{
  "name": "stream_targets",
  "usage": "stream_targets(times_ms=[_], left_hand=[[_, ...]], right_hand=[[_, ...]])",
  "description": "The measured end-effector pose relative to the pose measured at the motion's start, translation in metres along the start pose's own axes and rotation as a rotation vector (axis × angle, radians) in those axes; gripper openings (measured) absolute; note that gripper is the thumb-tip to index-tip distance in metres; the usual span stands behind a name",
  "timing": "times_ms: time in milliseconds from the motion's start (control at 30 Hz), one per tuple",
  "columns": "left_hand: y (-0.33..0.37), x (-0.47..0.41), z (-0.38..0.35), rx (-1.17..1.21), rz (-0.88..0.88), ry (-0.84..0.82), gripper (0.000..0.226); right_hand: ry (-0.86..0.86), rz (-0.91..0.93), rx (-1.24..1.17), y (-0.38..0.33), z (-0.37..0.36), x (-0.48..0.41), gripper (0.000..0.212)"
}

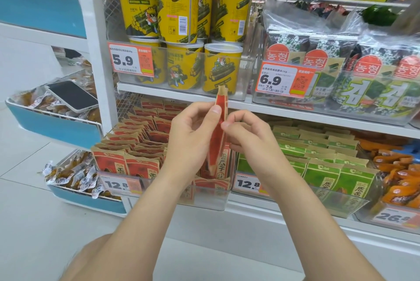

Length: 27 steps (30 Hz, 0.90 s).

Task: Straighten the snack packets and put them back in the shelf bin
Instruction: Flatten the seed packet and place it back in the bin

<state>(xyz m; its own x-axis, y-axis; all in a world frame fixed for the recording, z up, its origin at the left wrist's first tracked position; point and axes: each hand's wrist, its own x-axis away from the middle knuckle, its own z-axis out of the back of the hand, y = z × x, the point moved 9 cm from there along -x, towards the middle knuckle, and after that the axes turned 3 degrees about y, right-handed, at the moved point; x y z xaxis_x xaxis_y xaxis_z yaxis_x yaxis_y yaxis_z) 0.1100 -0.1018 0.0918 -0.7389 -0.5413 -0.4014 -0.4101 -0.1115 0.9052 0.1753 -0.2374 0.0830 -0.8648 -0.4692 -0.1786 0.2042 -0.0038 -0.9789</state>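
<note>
Yellow seaweed-roll tubs (pixel 181 31) stand on the shelf above, and a phone (pixel 71 95) lies on snacks in the side rack at left. The left hand (pixel 191 135) and right hand (pixel 247 135) pinch one red snack packet (pixel 218 143), upright and edge-on, over the clear shelf bin (pixel 211 199) packed with red packets (pixel 136 144); green packets (pixel 318 158) fill the next bin

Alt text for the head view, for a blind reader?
A person's left hand and right hand pinch one red snack packet upright, edge-on, in front of a clear shelf bin of matching red packets. To its right are green packets; yellow tubs stand on the shelf above.
</note>
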Motion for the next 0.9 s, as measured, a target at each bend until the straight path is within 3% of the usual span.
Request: stream_targets(times_ms=[200,400,633,733,900], left_hand=[[0.0,0.004,-0.005,0.047,0.027,-0.095,0.012],[-0.004,0.004,-0.001,0.169,0.099,-0.109,0.023],[-0.007,0.004,0.006,0.169,0.122,-0.026,0.026],[-0.008,0.002,0.011,0.255,0.157,0.048,0.019],[-0.009,0.004,0.005,0.256,0.209,-0.001,0.021]], right_hand=[[0.11,0.165,0.035,-0.011,0.001,0.002,0.06],[0.101,0.22,-0.024,-0.013,0.002,-0.001,0.037],[0.04,0.188,-0.028,-0.014,-0.003,0.002,0.032],[-0.034,0.159,0.121,-0.011,-0.003,0.003,0.035],[0.066,0.155,0.123,-0.014,0.009,0.004,0.038]])
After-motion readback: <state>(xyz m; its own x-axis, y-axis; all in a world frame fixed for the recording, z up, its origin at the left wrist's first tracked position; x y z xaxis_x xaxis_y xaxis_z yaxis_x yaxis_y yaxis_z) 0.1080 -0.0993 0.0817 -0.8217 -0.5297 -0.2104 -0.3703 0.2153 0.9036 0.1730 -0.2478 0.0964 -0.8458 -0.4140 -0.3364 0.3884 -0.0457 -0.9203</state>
